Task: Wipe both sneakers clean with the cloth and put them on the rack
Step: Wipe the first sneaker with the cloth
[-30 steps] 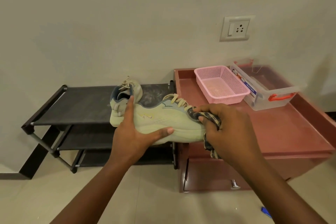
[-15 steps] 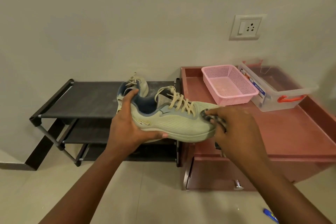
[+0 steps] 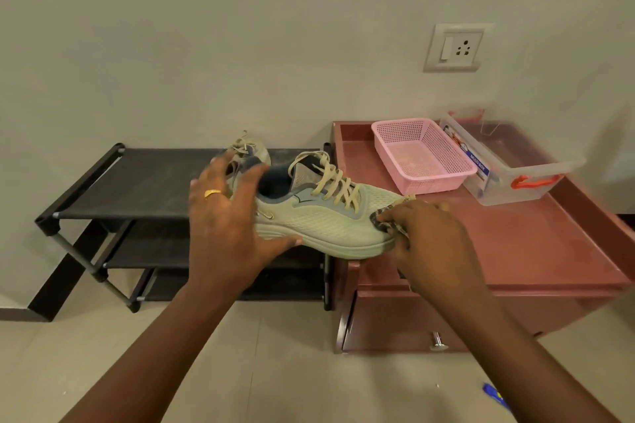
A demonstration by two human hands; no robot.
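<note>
The rack (image 3: 144, 182) stands left of the bench (image 3: 515, 251). On the bench sit a basket (image 3: 436, 182) and, just right of it, a box (image 3: 508, 189). One sneaker (image 3: 256, 149) lies on the rack's top shelf.

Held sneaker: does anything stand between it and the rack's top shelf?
Only the other sneaker, already standing on the rack's top shelf just behind the heel of the held sneaker. Left of it, bare shelf fabric shows.
</note>
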